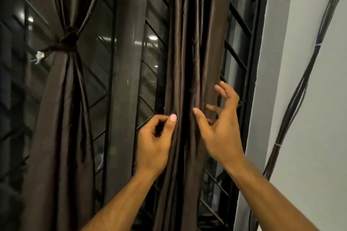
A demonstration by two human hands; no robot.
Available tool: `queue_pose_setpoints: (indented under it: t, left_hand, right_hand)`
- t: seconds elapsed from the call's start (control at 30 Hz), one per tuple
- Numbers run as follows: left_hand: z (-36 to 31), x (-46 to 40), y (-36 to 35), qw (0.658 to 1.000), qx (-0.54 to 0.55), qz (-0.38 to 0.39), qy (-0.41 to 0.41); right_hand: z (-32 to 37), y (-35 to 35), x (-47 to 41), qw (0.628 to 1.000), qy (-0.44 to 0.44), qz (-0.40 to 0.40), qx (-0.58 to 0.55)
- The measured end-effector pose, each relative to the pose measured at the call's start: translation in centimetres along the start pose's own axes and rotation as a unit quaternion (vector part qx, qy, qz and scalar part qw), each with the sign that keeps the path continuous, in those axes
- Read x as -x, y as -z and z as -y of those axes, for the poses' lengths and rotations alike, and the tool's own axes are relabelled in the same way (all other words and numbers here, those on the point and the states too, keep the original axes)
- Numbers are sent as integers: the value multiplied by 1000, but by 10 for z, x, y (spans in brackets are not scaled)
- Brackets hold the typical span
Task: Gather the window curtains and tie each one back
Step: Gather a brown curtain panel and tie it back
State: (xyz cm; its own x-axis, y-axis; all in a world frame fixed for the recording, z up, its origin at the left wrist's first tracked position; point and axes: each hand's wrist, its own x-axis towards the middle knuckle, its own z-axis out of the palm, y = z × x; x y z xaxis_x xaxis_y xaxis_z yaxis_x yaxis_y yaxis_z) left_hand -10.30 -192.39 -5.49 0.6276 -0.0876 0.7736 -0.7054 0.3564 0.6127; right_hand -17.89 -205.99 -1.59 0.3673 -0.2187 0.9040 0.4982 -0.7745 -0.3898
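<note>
Two dark brown satin curtains hang before a barred window. The left curtain is cinched at mid-height by a knotted fabric tie. The right curtain hangs in loose vertical folds with no tie visible on it. My left hand pinches the left edge of its folds between thumb and curled fingers. My right hand has its thumb pressed on the front folds while its spread fingers reach around the curtain's right side.
A black metal window grille with diagonal bars stands behind the curtains, glass reflecting ceiling lights. A white wall lies to the right, with a bundle of dark cables running down it. A white scrap hangs by the left tie.
</note>
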Motion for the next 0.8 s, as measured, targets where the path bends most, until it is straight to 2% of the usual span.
queue_pose_setpoints:
  t: [0.13,0.2,0.33,0.4,0.53,0.67,0.8]
  left_hand:
    - [12,26,11,999,-31,-19,-4]
    - [12,30,15,999,-40,-26,5]
    - [14,27,22,995,-73,-58,20]
    - [16,26,25,991,-98,-83,22]
    - [10,26,25,982,-135,-129,-20]
    - [13,30,26,971,-208,-54,-101]
    - [9,35,26,984,-151,37,-91]
  right_hand:
    - [18,-11,39,983,102,-76,135]
    - [29,-23,50,987,65,-65,134]
    - [34,-40,50,981,-81,-19,173]
    - [31,-42,45,976,-104,-1,193]
    - [28,-41,43,980,-118,4,160]
    - [34,-39,46,988,-97,46,111]
    - [39,-41,37,987,-131,93,13]
